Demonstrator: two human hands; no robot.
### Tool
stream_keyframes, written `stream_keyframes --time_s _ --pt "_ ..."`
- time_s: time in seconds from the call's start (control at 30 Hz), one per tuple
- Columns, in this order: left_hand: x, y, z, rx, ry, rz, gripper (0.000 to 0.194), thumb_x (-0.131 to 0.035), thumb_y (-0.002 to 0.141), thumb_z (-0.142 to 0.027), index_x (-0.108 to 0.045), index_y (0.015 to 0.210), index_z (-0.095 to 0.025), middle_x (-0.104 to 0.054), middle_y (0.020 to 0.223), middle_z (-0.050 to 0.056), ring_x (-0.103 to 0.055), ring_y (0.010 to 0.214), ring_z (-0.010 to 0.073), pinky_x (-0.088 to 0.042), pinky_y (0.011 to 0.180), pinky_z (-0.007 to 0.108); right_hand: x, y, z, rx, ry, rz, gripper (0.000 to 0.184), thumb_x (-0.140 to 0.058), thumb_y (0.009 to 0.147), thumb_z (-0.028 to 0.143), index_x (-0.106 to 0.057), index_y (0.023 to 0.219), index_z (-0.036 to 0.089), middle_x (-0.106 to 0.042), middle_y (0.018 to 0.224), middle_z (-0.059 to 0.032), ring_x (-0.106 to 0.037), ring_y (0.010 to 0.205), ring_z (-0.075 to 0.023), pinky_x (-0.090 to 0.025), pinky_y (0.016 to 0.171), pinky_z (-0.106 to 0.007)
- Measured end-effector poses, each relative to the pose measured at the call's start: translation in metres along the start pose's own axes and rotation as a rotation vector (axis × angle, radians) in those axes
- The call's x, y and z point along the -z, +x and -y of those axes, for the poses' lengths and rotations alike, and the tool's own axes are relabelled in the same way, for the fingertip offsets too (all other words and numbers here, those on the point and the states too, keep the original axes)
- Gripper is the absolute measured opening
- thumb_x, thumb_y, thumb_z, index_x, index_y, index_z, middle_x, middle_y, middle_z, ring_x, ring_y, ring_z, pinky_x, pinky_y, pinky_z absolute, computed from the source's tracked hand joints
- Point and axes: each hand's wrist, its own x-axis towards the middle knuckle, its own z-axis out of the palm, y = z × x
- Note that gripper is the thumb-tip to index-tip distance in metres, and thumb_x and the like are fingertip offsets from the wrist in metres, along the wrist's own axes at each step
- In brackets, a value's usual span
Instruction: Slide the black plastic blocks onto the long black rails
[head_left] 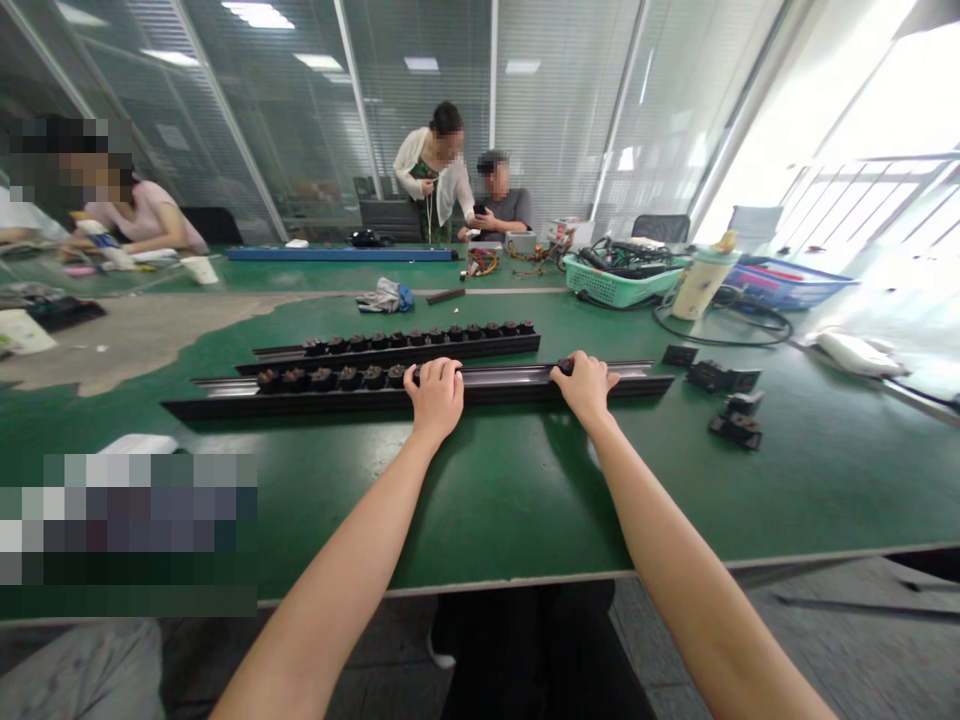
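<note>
On a long black metal rail (510, 390), the left hand (433, 398) and right hand (585, 388) press down well apart, fingers curled over its top. Uneven pressure could tip it, jostling the dark knobbed blocks (322, 378) beside the left hand.

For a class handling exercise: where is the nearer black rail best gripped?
Probably its near long edge, from the near side, hands spread wide like the left hand and right hand now: the rail is long and narrow, with black blocks along its left part.

Long black metal rail (502, 390), lying flat, with 6 dark connector blocks (322, 379) in a row along its left half.
</note>
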Motion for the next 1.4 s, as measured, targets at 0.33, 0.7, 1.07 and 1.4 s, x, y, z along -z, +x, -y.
stream_keyframes --time_s 0.33,0.7,1.07,1.4 --pt "0.000 0.000 0.000 -0.003 -0.003 -0.001 0.032 -0.036 0.106 -0.026 -0.065 0.119 -0.029 -0.071 0.130 0.007 -0.058 0.129 0.0259 -0.019 0.124 0.054 0.000 0.001 -0.005 -0.049 0.052 -0.030 0.037 -0.057 0.089 0.040 -0.066 0.116 0.017 -0.069 0.121 -0.0187 -0.053 0.118 -0.0371 -0.031 0.100 -0.053" --pt "-0.002 0.000 0.002 -0.008 -0.002 -0.007 0.032 -0.036 0.106 -0.027 -0.065 0.119 -0.029 -0.071 0.129 0.007 -0.057 0.128 0.0260 -0.019 0.124 0.054 0.001 0.004 -0.010 -0.072 0.075 -0.060 0.034 -0.061 0.087 0.041 -0.063 0.112 0.018 -0.069 0.120 -0.0182 -0.052 0.118 -0.0369 -0.030 0.099 -0.051" --pt "-0.001 0.000 0.000 0.007 -0.011 0.003 0.033 -0.036 0.105 -0.027 -0.065 0.119 -0.030 -0.071 0.129 0.007 -0.057 0.129 0.0266 -0.019 0.125 0.054 -0.001 0.009 -0.017 -0.047 0.110 -0.072 0.030 -0.063 0.087 0.043 -0.064 0.104 0.019 -0.069 0.117 -0.0167 -0.052 0.113 -0.0350 -0.032 0.097 -0.049" --pt "-0.002 0.000 0.001 -0.001 -0.016 -0.002 0.033 -0.035 0.105 -0.028 -0.065 0.120 -0.030 -0.070 0.130 0.007 -0.057 0.129 0.0264 -0.019 0.125 0.054 -0.001 0.008 -0.011 -0.055 0.099 -0.067 0.024 -0.060 0.089 0.036 -0.061 0.105 0.019 -0.069 0.118 -0.0163 -0.053 0.114 -0.0341 -0.029 0.100 -0.051"
